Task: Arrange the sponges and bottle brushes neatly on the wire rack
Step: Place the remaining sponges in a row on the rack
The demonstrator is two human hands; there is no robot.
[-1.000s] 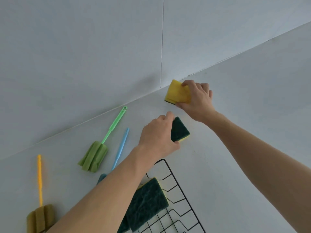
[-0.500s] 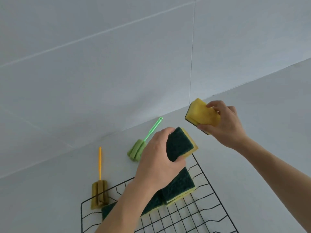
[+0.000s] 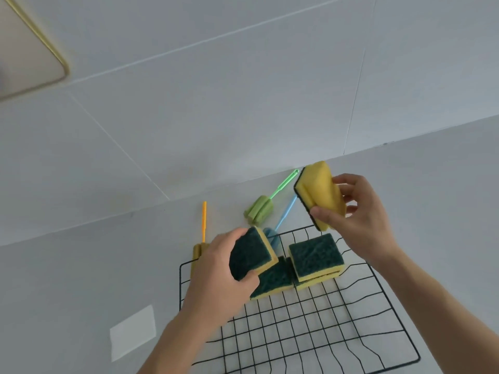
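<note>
The left hand (image 3: 218, 279) grips a green-faced sponge (image 3: 252, 252) above the wire rack's (image 3: 310, 327) ten o'clock corner. At two o'clock the right hand (image 3: 359, 217) clasps a yellow sponge (image 3: 320, 194). Stacked sponges (image 3: 314, 256) lie on the rack; three bottle brushes (image 3: 259, 210) rest on the desk (image 3: 81, 279) beyond.

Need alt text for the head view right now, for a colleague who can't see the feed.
Each hand holds a sponge above a black wire rack: left hand with green side showing, right hand with yellow side showing. More sponges sit at the rack's far end; three bottle brushes lie on the counter beyond.
</note>
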